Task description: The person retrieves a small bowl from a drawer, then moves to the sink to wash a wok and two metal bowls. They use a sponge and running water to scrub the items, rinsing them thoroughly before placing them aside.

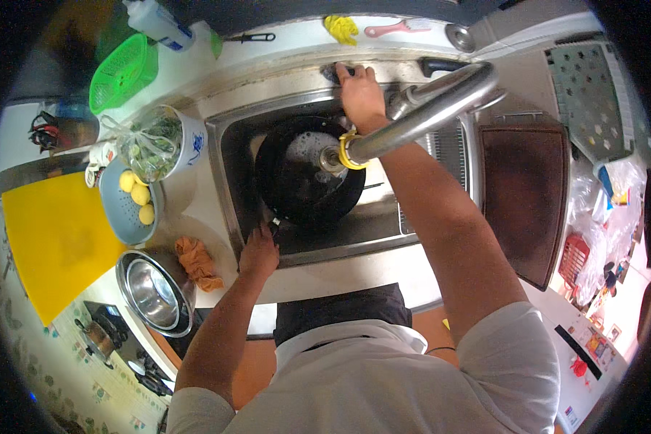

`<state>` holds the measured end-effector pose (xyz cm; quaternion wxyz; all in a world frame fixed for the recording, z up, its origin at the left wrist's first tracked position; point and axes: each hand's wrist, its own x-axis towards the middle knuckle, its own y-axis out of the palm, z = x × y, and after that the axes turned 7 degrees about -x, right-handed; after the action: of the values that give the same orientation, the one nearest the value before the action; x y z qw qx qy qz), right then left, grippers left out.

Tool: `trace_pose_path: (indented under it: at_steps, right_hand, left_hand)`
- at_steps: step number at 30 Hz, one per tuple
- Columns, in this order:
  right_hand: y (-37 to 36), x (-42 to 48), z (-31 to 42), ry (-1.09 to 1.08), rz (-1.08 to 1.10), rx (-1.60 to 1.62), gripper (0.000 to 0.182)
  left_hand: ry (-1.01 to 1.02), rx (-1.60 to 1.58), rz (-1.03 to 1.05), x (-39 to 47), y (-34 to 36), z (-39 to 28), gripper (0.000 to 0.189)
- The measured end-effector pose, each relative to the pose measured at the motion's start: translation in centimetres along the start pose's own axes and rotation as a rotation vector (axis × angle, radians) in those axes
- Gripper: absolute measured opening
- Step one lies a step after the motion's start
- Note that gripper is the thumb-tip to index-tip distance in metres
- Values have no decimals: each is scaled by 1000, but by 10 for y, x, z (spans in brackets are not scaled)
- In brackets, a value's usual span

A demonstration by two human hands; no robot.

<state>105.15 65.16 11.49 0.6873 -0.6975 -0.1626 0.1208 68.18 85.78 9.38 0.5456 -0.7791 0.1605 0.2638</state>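
Note:
A black frying pan (314, 190) with soapy water in it sits in the steel sink (352, 252). At the sink's lower left edge, my left hand (259, 252) is closed around the pan's handle (274, 225). My right hand (362, 97) reaches past the tap to the ledge behind the sink, its fingers on a dark scouring pad (332, 73). The curved steel tap (428, 111), with a yellow band near its spout, arches over the pan and my right forearm.
On the left stand a bagged bunch of greens (154, 144), a blue colander (114, 209) with yellow fruits, an orange cloth (198, 263) and steel bowls (154, 295). A black-handled knife (442, 66) lies behind the tap. A brown mat (523, 200) lies to the right.

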Motion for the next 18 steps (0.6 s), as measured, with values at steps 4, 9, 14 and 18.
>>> trace_pose_path:
  at_steps: [4,9,14,18]
  right_hand:
    - [30,-33,10,-113,-248,288,45]
    - [193,-168,34,8,-156,586,32]
    - [240,-199,59,-145,-54,179,28]
    - [210,-141,70,31,-71,549,13]
  left_hand:
    - [-69,-30,141,14,-1,5,47]
    - [25,0,84,26,6,11,44]
    - [-19,-95,92,26,-5,12,45]
    - [-51,-65,93,24,-5,13,44]
